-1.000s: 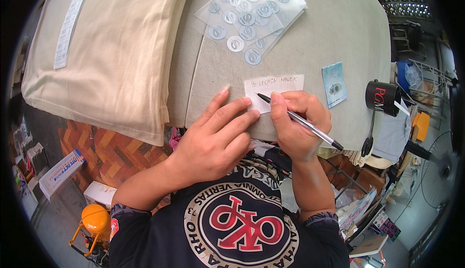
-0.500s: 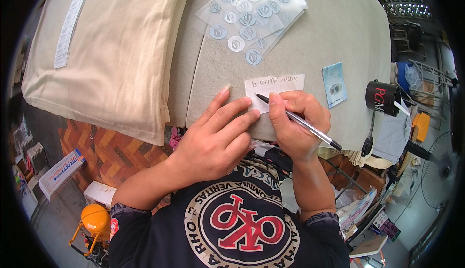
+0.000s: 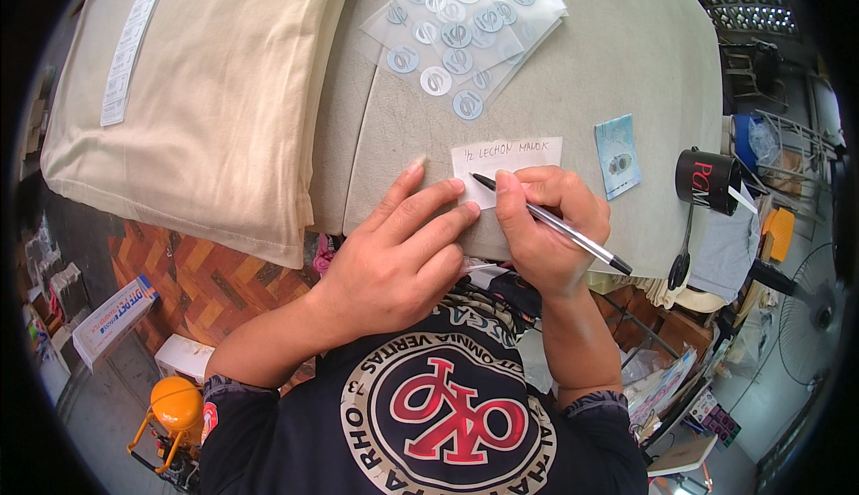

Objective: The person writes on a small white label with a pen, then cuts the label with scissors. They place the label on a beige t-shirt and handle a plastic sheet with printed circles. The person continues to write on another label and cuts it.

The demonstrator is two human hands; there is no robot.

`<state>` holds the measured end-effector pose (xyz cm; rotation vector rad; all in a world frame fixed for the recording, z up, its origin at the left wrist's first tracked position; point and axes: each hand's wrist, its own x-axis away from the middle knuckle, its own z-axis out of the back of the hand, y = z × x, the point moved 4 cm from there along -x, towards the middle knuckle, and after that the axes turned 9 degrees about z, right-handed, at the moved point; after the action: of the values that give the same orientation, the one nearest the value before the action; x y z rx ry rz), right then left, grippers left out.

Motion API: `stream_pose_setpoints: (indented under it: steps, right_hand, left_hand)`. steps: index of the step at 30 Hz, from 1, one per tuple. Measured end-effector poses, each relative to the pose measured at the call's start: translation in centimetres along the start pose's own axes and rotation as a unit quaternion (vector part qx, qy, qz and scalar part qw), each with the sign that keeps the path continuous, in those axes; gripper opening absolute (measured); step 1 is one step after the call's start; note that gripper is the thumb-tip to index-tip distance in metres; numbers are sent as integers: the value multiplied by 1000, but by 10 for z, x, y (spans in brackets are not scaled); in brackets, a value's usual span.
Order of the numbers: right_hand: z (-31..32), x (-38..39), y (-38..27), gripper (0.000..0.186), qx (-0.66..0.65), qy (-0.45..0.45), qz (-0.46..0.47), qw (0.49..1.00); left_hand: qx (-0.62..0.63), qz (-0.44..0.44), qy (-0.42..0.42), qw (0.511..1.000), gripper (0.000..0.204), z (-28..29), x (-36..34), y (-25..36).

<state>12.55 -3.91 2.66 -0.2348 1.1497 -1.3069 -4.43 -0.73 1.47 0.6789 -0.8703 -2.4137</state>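
Basically, the R hand [image 3: 555, 218] has a closed pinch, thumb vs. fingers, on a slim clear-barrelled pen w/ black tip & end [image 3: 583, 242]; the pen slants, tip up-left, butt sticking out down-right past the hand; the L hand [image 3: 394, 258] is loosely open, palm down, thumb stretched out, a couple of fingertips on the L edge of a small white rectangular paper slip [image 3: 506, 164]; the slip lies on a pale grey-beige tabletop [image 3: 582, 75], btwn the hands, w/ 1 handwritten line near its top; pen tip is over its L part, below that line.

V. little differs vs. 1 sec ago: slip & L hand same spot, pen shifted a hair at most, no extra line visible; blue printed paper note [image 3: 617, 157] unmoved, just R of the slip.

Slip's lower R corner is hidden by the R hand; can't tell if the tip actually touches paper; L hand's lower fingers curl partly out of sight; translucent sheets w/ round grey & white stickers [image 3: 456, 35] are cut off at top; far R clutter is dim, hard to make out.
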Motion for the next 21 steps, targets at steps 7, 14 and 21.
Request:
stream_pose_setpoints:
  steps: [7, 14, 21]
  right_hand:
    - [0, 0, 1, 22, -7, 5, -11, 1000]
    - [0, 0, 0, 22, -3, 6, -8, 1000]
    - [0, 0, 0, 23, -1, 6, -3, 1000]
  left_hand:
    - [6, 0, 1, 1000, 28, 1, -1, 0]
    - [6, 0, 3, 1000, 29, 1, -1, 0]
    - [0, 1, 7, 1000, 28, 0, 0, 0]
